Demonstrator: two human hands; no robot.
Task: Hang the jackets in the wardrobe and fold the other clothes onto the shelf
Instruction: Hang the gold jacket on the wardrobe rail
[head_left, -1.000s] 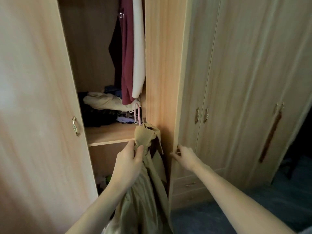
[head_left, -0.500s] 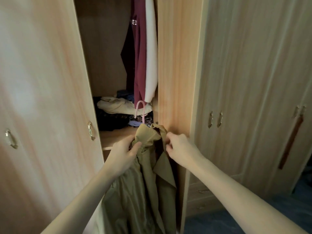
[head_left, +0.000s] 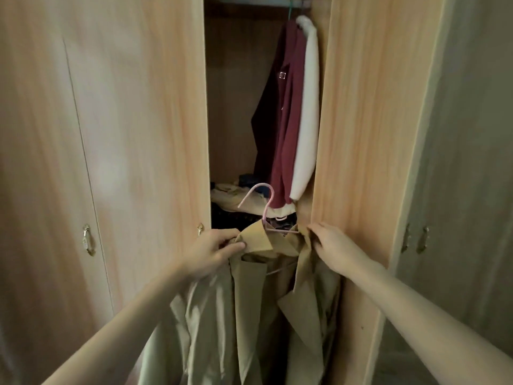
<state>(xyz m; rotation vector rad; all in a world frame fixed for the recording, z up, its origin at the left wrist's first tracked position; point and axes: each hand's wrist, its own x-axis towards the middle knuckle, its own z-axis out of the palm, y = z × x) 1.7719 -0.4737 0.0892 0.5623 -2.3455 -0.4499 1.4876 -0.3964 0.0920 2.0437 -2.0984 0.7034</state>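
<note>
Coat on hanger, held at both shoulders, below the rail – not yet hung.

Left hand (head_left: 215, 250) pinches the left collar and shoulder of the coat (head_left: 249, 301), thumb on top; coat hangs in front of the gap between the doors, its hem out of frame. Pink hanger (head_left: 263, 209) sits inside the neck, hook up and free, well below the rail (head_left: 258, 1). Right hand (head_left: 330, 245) grips the right shoulder cloth, fingers curled, just beside the right door (head_left: 361, 134).
Risks, as I judge them: gap is narrow, so cloth or hook may snag a door edge on the lift; grip is on fabric, not hanger, so it could tip and the coat slide off; hook may foul the red jacket (head_left: 283, 120) hanging by the white garment (head_left: 306, 107).
Coat: tan, thin, limp, lapels open, creased.
</note>
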